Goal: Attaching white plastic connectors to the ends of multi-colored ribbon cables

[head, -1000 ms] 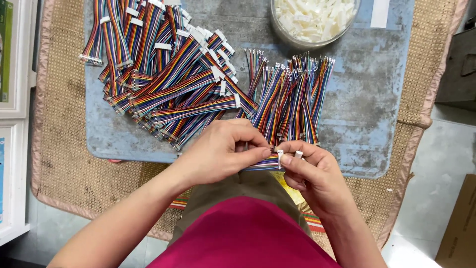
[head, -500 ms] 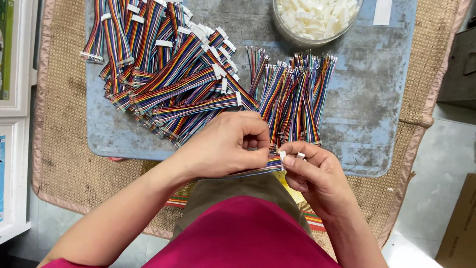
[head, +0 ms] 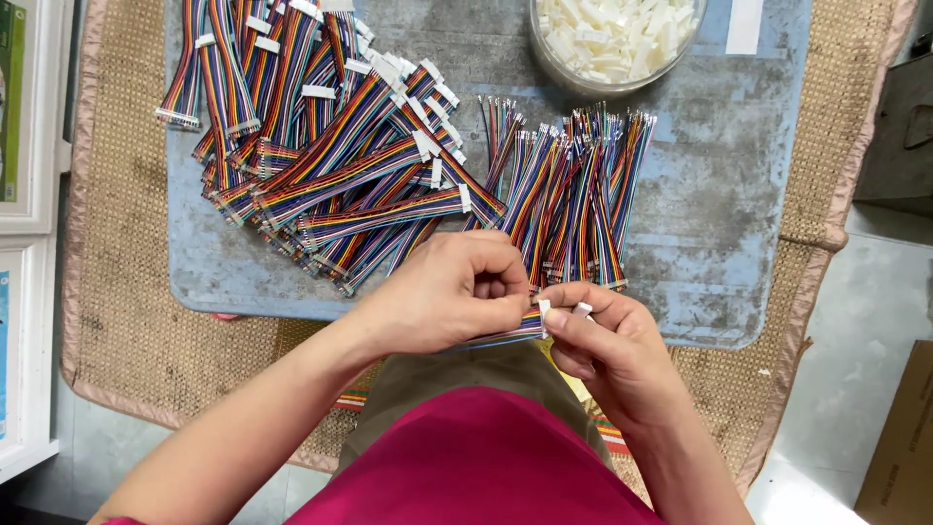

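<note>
My left hand [head: 457, 292] pinches a short rainbow ribbon cable [head: 505, 333] near its end. My right hand [head: 607, 345] grips a small white plastic connector [head: 581, 309] pressed against that cable's tip. Both hands meet just over the near edge of a worn blue-grey board [head: 729, 233]. A heap of ribbon cables with white connectors fitted [head: 330, 146] lies at the board's left. A row of bare-ended ribbon cables [head: 573, 190] lies right of it, just beyond my hands.
A clear round tub of loose white connectors [head: 617, 39] stands at the board's far edge. A woven mat [head: 117, 292] lies under the board. White framed shelving [head: 29, 224] is at the left, a cardboard box [head: 899, 447] at the lower right.
Both hands stay together on the cable; my right hand's fingers have shifted slightly against the cable end. The piles have not moved.
</note>
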